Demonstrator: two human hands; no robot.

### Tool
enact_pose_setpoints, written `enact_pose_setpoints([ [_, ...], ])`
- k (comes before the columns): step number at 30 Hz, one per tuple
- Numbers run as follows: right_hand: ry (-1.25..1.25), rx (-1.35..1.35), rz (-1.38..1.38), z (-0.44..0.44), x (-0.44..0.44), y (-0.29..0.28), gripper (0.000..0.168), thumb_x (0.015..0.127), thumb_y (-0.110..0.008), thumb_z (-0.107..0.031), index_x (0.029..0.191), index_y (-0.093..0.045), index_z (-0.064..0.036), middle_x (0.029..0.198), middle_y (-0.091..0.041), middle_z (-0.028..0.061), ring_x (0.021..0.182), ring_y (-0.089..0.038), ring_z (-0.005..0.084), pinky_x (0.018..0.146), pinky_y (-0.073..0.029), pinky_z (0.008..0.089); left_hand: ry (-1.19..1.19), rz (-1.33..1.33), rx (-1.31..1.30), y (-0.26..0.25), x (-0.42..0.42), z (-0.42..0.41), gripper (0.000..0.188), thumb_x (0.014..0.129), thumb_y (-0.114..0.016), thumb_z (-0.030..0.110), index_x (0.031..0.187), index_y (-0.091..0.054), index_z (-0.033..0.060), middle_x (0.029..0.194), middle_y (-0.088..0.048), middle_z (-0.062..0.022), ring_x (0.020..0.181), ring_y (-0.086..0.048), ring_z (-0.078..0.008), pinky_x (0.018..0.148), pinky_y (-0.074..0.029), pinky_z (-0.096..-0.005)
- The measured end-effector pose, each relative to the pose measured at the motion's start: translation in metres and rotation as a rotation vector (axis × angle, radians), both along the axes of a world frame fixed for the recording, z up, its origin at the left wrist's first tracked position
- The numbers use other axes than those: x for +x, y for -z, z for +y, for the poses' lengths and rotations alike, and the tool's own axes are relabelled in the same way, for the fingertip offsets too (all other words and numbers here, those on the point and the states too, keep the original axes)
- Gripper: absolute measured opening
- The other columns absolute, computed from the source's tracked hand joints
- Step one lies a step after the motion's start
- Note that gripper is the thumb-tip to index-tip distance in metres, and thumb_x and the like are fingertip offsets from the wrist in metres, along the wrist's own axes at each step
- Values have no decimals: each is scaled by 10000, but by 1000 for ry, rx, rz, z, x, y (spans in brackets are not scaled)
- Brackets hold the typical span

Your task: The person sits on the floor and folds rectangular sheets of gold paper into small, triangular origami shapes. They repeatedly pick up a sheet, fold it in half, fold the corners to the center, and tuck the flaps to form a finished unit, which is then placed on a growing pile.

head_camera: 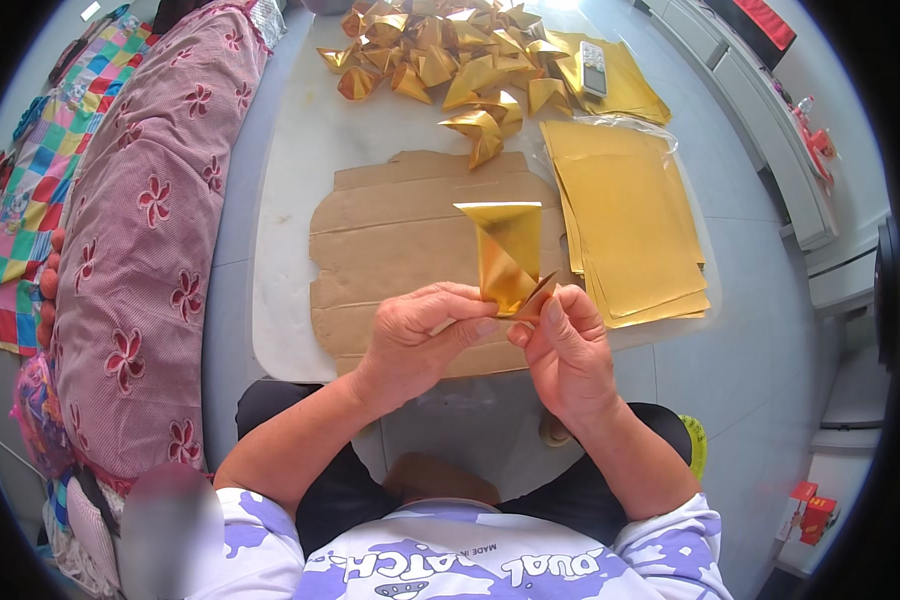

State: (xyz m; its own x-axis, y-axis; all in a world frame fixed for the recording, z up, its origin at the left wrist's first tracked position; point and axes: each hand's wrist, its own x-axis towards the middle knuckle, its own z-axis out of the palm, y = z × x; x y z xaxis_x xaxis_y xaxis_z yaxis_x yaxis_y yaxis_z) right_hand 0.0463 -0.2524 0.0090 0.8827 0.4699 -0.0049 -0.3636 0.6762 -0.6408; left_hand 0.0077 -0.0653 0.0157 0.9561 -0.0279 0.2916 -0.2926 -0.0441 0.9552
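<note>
A partly folded sheet of shiny gold paper is held between both hands, above a flattened piece of brown cardboard. My left hand pinches its lower left edge between thumb and fingers. At the lower right corner, my right hand grips a folded flap that stands up from the sheet. The sheet's upper end is flat and shows a pale edge. To the right lies a stack of flat gold paper sheets. Beyond the cardboard sits a pile of folded gold paper pieces, a few of them lying near its far edge.
The white table bears all this. A remote control rests on a second gold stack, with clear plastic wrap nearby. A sofa under a pink flowered cover runs along the left; drawer cabinets line the right.
</note>
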Motion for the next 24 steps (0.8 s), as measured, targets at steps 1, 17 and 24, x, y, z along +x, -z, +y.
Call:
enact_pose_setpoints([
  [1,-20,-24,-12,-1,1,-1,107,988,-567,-121,943,-644,-62,1222,-538,75,961,-557,133,812,-462,273,0,-1,8,0,0,0,140,860,-696,-31,994,-715,9,1050,-693,-95,948,-642,-152,822,-523,-266],
  [17,68,-190,6,-5,4,1,99,941,-649,-110,863,-651,-48,990,-641,40,832,-565,95,768,-456,259,12,72,-119,-1,-3,-12,86,887,-669,-36,965,-675,-3,1024,-678,-89,928,-633,-121,818,-522,-253],
  [24,139,-315,57,8,2,8,117,945,-660,-155,904,-627,-50,867,-644,17,761,-548,73,729,-458,231,-51,121,-200,10,-9,-17,48,910,-615,-53,927,-605,-10,1025,-656,-107,943,-622,-123,842,-522,-275],
])
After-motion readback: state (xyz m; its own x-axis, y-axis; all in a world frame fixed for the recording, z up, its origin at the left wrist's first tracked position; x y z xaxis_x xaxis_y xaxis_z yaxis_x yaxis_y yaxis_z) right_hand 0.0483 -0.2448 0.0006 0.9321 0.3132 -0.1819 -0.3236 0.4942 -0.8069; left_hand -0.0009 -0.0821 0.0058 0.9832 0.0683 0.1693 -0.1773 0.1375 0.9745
